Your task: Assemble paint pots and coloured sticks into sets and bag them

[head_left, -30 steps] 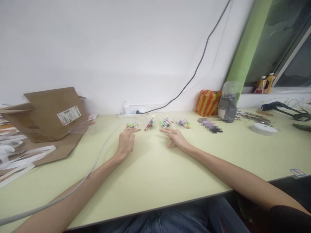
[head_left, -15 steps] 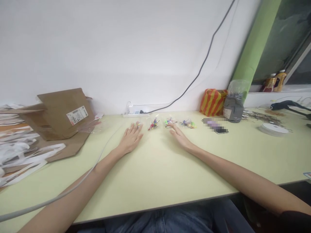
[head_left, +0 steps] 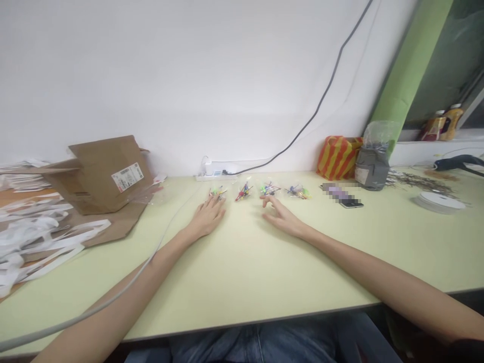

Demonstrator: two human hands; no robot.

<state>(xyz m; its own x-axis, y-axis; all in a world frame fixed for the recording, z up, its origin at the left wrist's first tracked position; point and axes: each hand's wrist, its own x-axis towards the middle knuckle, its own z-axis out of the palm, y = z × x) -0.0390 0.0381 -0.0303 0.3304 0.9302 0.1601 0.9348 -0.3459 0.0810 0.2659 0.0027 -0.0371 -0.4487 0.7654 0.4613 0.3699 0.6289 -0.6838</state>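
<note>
My left hand (head_left: 207, 216) lies palm down on the pale green table (head_left: 234, 272), fingers apart. Its fingertips reach the near edge of a clear packet of small colourful pieces (head_left: 217, 191); whether they touch it I cannot tell. Beside it lies a second packet, with red, yellow and blue pieces (head_left: 244, 191). My right hand (head_left: 282, 217) is open with fingers loosely bent and nothing in it. Just beyond its fingertips is a third packet, with green and blue pieces (head_left: 268, 189). Farther right rests another packet with blue and yellow pieces (head_left: 298, 191).
A cardboard box (head_left: 102, 181) and white strips (head_left: 41, 247) lie on the left. A grey cable (head_left: 159, 247) crosses over my left forearm. Behind are a power strip (head_left: 209, 176), a striped bag (head_left: 336, 159) and a grey bag (head_left: 372, 169). A phone (head_left: 352, 202) and white spool (head_left: 438, 201) are right.
My left hand has drawn back slightly, uncovering more of the leftmost packet. My right hand has pulled back from the third packet, its fingers now more bent. The view has shifted a little left.
</note>
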